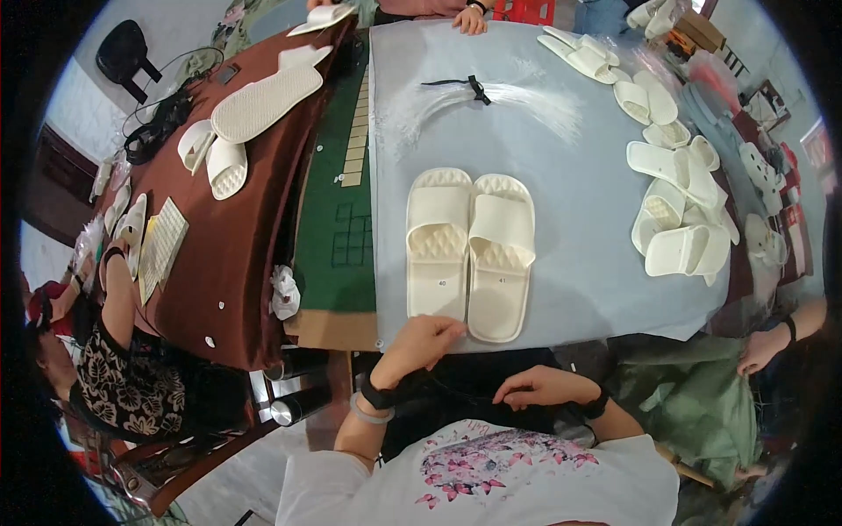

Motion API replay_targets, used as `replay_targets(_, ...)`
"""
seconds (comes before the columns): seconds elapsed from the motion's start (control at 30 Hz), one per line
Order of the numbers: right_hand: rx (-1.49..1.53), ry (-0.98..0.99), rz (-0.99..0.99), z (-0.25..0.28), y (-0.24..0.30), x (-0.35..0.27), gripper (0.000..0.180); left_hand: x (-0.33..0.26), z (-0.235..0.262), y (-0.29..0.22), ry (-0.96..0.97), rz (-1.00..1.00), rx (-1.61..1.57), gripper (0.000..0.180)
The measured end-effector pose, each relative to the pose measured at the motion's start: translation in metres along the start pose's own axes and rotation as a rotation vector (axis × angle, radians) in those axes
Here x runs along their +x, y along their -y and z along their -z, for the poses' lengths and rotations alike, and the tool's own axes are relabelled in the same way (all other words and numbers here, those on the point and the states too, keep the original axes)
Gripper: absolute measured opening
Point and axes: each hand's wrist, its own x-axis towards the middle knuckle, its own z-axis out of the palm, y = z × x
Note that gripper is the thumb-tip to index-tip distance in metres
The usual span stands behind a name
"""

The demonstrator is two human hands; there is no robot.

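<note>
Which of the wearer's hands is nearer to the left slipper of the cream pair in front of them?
Left. The left hand is at the heel end of the left slipper; the right hand is farther off, closer to the body and to the slipper's right.

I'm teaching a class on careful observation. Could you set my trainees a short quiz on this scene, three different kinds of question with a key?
1. True or false: a black tie binds the bundle of white strands on the grey-blue covering.

2. Multiple choice: which is nearest the heel of the left slipper in the central pair?
A) the wearer's right hand
B) the wearer's left hand
C) the scissors

3. Fill in the gap: the overlapping slippers lie toward the ____ edge of that covering, as the picture shows it.

Key: 1. True; 2. B; 3. right.
</note>
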Motion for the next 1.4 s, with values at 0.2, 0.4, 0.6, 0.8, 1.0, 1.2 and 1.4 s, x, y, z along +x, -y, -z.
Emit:
replay_targets(0.2,0.110,-0.139,0.149,0.005,0.025,-0.003,0.019,0.035,0.023,0.017,-0.293,-0.043,-0.427,0.033)
replay_targets(0.4,0.219,-0.444,0.347,0.034,0.052,-0.008,0.020,0.082,0.038,0.007,-0.339,-0.156,-0.787,0.036)
replay_targets(0.6,0.122,-0.848,0.615,0.086,0.107,0.014,0.025,0.083,0.037,0.005,-0.300,-0.110,-0.765,0.036)
replay_targets(0.8,0.087,-0.770,0.359,0.189,0.137,0.079,0.035,0.094,0.038,0.013,-0.329,-0.128,-0.698,0.031)
replay_targets(1.0,-1.023,-0.916,-0.151,0.299,0.088,0.140,0.041,0.099,0.027,-0.004,-0.315,-0.136,-0.658,0.033)
replay_targets(1.2,-1.028,-0.918,-0.315,0.240,0.135,0.146,0.051,0.087,0.035,0.007,-0.350,-0.110,-0.667,0.034)
replay_targets(1.4,-0.982,-0.704,-0.387,0.255,0.130,0.158,0.043,0.091,0.034,0.003,-0.334,-0.120,-0.621,0.033)
